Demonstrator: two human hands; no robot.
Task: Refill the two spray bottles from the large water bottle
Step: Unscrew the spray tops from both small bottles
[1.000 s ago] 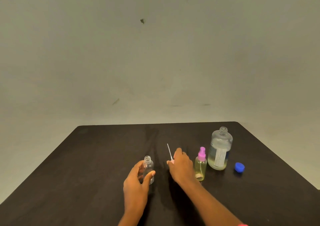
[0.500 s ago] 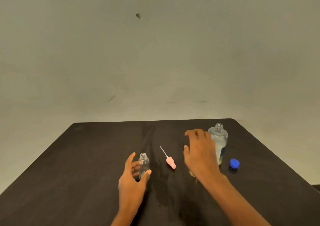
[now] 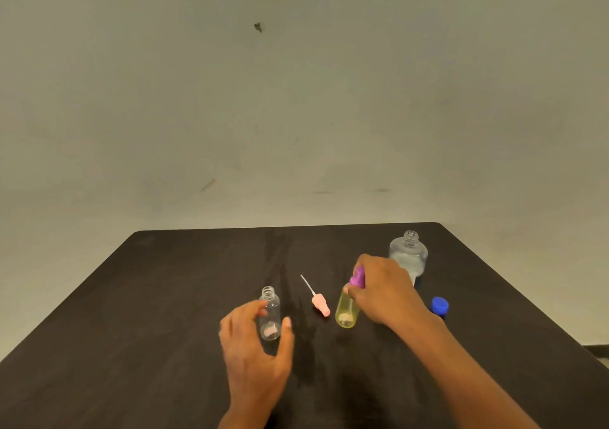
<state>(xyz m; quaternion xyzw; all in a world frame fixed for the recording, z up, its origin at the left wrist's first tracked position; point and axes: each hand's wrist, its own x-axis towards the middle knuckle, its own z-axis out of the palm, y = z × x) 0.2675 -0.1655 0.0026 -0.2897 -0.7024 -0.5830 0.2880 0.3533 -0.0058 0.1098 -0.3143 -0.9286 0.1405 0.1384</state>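
Observation:
A small clear spray bottle (image 3: pixel 271 313) stands uncapped on the dark table (image 3: pixel 164 297). My left hand (image 3: pixel 255 346) curls loosely around it, fingers apart, thumb near its base. Its pink spray head (image 3: pixel 320 303) with a thin tube lies flat on the table to the right. My right hand (image 3: pixel 384 292) grips the top of the yellow spray bottle (image 3: pixel 346 310) with its purple spray head (image 3: pixel 357 276), and the bottle tilts. Behind that hand stands the large water bottle (image 3: pixel 408 255), open, partly hidden.
The large bottle's blue cap (image 3: pixel 440 305) lies on the table to the right of my right wrist. A plain wall rises behind the table's far edge. The right table edge runs diagonally close to the cap.
My right hand left the pink spray head lying on the table, moved right and took hold of the yellow spray bottle. My left hand stayed by the clear bottle.

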